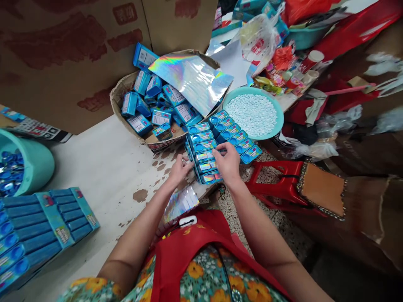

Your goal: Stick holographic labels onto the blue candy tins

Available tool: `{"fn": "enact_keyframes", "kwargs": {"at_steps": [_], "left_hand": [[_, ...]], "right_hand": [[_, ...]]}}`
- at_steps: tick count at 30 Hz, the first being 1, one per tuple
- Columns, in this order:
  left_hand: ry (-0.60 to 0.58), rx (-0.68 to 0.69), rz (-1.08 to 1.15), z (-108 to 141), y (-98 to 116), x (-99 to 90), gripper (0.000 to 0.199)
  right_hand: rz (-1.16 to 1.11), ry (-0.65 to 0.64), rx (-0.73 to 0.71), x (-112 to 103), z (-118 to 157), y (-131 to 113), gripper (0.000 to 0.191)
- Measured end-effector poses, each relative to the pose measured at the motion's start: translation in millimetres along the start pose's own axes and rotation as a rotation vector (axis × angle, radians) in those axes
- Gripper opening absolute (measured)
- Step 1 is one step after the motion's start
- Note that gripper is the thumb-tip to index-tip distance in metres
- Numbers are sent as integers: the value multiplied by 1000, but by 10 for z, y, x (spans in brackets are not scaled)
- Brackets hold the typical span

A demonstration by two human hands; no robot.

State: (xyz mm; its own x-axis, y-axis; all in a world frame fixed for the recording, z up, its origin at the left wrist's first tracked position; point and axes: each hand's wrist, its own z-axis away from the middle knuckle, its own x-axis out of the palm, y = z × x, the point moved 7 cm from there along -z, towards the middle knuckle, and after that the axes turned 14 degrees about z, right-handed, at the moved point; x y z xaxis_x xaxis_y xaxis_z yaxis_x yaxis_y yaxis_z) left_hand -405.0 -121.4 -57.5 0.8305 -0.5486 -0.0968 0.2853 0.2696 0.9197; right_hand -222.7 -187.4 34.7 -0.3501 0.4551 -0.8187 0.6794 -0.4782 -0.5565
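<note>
Two rows of small blue boxes [201,137] stand side by side at the table's edge, with printed tops and round blue dimples. Shiny rainbow strips [208,178] cover the tops of the nearest few. My right hand [228,162] rests over these boxes, its thumb and fingers pinched at a box top; whatever is between them is hidden. At the left side of the same row is my left hand [179,171], fingers curled together against the boxes, their tips too small to make out. A holographic sticker sheet [181,204] lies near my lap, below my left hand.
A cut-down carton [151,144] holds many blue boxes beneath a large holographic sheet [195,79]. Right of it stands a turquoise basin [280,119] of white pellets. Stacked blue packs [47,226] and a turquoise bucket [39,163] are at left; a red stool [277,180] is at right.
</note>
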Motion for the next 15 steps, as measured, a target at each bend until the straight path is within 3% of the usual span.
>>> {"fn": "enact_keyframes", "kwargs": {"at_steps": [2,4,6,8,10,12,15], "left_hand": [[-16,24,-195,111,-169,-215,27],[-138,-52,-361,312,-463,-370,29],[-276,-171,-449,569,-790,-455,29],[-322,-229,-446,784,-994,-491,25],[-283,-217,-403,901,-1042,-497,27],[-249,-170,-367,944,-984,-476,34],[-250,-78,-340,946,-832,-444,35]], "right_hand": [[-17,79,-67,-120,107,-101,15],[-17,191,-163,-277,354,-249,19],[-39,182,-310,-313,687,-418,19],[-73,11,-487,-158,1035,-572,17],[-67,-202,-638,113,1340,-670,20],[-24,-348,-720,397,1534,-700,25],[90,-448,-758,768,1647,-660,33]]}}
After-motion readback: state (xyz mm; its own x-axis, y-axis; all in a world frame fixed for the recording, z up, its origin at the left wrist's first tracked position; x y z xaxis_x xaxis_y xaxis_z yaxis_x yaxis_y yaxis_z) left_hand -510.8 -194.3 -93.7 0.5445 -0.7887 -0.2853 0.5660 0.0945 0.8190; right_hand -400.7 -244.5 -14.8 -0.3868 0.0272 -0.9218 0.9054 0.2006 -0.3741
